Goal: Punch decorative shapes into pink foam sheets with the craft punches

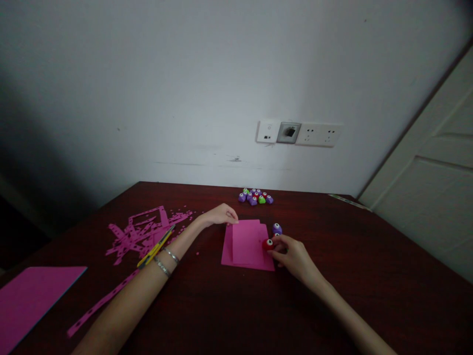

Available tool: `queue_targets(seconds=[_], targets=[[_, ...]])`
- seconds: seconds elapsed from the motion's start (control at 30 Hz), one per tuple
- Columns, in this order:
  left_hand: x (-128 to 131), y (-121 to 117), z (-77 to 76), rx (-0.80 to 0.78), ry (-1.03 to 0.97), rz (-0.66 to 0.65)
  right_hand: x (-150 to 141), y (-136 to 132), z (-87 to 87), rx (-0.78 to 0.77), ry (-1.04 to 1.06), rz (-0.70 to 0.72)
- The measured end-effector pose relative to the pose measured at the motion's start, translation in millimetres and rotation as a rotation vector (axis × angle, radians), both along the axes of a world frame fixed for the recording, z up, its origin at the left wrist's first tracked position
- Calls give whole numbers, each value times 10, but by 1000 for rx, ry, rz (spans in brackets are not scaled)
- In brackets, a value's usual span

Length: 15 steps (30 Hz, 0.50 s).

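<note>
Two pink paper sheets lie overlapping in front of me, a smaller sheet [247, 242] on top of a larger one [227, 254]. My left hand [220, 215] pinches the smaller sheet at its far left corner. Between the fingertips of my right hand [291, 254] is a small red craft punch [267, 245] with a round white top, at the sheets' right edge. A purple craft punch [277, 228] stands just beyond that hand, and another is partly hidden by the fingers.
Several purple, green and red craft punches [253, 198] cluster near the wall. Punched pink scraps [135, 236] pile up at left beside a yellow cutter knife [153, 251]. A punched strip [99, 305] lies under my left forearm. Pink paper [33, 301] covers the near left.
</note>
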<state>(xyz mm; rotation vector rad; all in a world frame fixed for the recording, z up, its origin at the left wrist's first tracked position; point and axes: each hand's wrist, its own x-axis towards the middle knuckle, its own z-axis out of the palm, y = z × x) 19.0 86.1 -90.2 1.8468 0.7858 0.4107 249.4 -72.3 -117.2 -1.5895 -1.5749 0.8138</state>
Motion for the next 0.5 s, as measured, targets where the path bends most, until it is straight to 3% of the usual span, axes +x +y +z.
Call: queue_targets(seconds=[0.5], targets=[[-1, -11, 15, -3, 4, -2, -15, -10, 14, 16, -14, 14]])
